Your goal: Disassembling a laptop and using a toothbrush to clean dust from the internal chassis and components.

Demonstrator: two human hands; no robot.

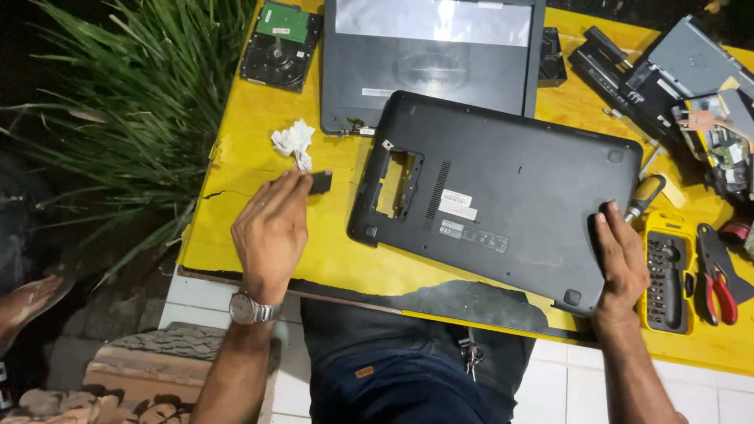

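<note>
A black laptop bottom cover (510, 188) lies on the yellow table (259, 133), underside up, with an open rectangular hatch near its left end. My right hand (620, 263) rests flat on the cover's near right corner. My left hand (271, 232), with a wristwatch, holds a small flat black piece (320, 183) just left of the cover. A crumpled white tissue (294, 142) lies just beyond that hand.
A dark laptop lid panel (428, 63) lies at the back, a bare hard drive (280, 43) at back left. At right sit a yellow screwdriver-bit case (667, 271), red-handled pliers (719, 286), a screwdriver (646, 196) and dismantled parts (691, 78). Grassy plant at left.
</note>
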